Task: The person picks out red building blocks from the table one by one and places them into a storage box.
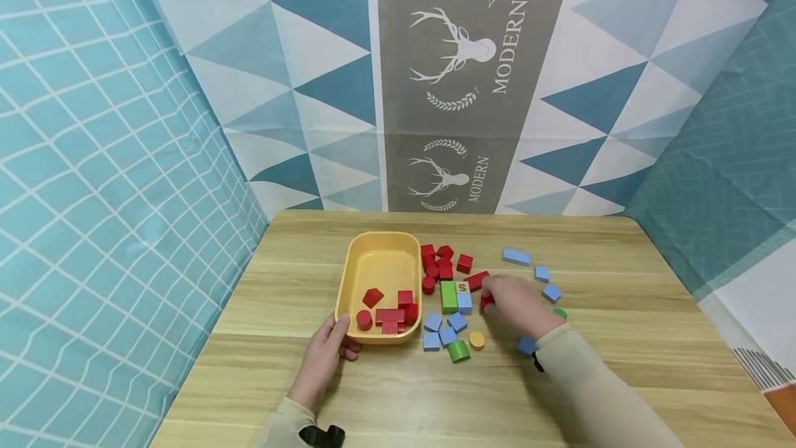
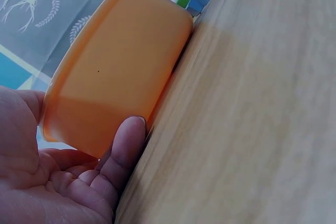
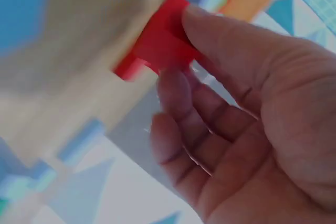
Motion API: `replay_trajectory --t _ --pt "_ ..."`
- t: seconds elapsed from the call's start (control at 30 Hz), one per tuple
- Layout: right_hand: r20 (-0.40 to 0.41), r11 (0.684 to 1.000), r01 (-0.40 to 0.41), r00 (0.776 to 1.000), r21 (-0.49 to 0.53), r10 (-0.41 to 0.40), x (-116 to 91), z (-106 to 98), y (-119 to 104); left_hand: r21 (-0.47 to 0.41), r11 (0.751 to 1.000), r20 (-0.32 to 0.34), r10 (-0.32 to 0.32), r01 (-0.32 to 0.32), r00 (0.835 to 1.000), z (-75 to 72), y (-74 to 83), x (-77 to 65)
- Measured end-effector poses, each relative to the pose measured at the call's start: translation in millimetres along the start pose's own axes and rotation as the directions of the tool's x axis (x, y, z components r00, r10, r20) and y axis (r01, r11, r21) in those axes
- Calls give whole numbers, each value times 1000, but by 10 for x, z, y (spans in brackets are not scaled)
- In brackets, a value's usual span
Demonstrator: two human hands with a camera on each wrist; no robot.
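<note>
A yellow-orange plastic tray stands left of centre on the table, with several red blocks in its near half. My left hand grips its near left corner, thumb at the rim. In the left wrist view, my fingers curl against the tray's outer wall. To the right, my right hand pinches a red block between thumb and fingers. Part of that block is hidden by the hand in the head view. Just beyond lies a red rectangular block on the table.
More red blocks cluster at the tray's right side. A green block, a block marked S, a green cylinder and a yellow disc lie nearer the middle. Blue blocks are scattered right; a patterned cloth hangs behind.
</note>
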State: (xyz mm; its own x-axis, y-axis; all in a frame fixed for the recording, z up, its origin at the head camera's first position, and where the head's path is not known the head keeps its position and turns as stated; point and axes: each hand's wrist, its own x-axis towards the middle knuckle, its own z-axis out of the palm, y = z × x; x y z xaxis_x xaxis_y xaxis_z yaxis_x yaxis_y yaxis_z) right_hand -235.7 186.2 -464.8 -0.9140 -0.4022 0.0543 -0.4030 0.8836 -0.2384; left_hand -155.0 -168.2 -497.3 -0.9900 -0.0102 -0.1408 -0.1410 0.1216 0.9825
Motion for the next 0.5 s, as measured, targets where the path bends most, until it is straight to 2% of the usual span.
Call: replay_trajectory --t 0.1,0.17,0.27,0.4,0.47,0.5 --pt "-138 999 40 990 -20 -43 24 -134 -152 -6 1000 -6 5 -5 1000 -14 -86 47" --pt "-233 996 84 969 2 -82 50 -191 -314 -12 1000 -11 8 -8 1000 -28 -173 94" --pt "-326 975 209 929 74 -174 90 -170 -595 -18 1000 -15 11 -12 1000 -45 -296 158" --pt "-339 907 394 882 152 -326 118 38 -912 -19 1000 -16 12 -12 1000 -52 -367 188" --pt "-309 883 442 871 155 -382 125 170 -1022 -21 1000 -15 14 -14 1000 -51 -366 184" --pt "-287 882 449 872 146 -396 127 230 -1063 -21 1000 -13 16 -16 1000 -49 -356 177"
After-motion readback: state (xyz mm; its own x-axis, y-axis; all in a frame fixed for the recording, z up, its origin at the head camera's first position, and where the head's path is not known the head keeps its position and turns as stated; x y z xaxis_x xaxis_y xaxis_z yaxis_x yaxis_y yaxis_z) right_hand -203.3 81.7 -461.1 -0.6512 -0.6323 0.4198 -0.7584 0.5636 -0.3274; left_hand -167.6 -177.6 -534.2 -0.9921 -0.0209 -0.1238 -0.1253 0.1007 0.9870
